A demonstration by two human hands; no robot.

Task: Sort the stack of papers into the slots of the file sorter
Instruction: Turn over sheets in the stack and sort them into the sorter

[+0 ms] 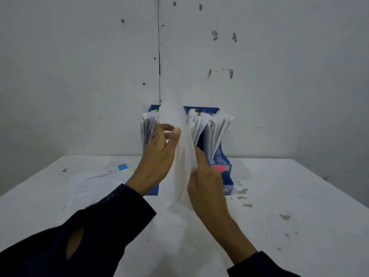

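A blue file sorter stands at the back of the white table, its slots full of white papers with coloured tabs. In front of it a blurred white sheet stands upright. My left hand pinches the sheet's upper part between thumb and fingers. My right hand grips its lower edge. The sheet hides the sorter's middle slot. A stack of papers with blue and yellow tabs lies flat on the table to the left.
A grey wall with dark marks rises right behind the sorter. Brownish stains dot the table to the right of the sorter. A small dark mark lies at the far left.
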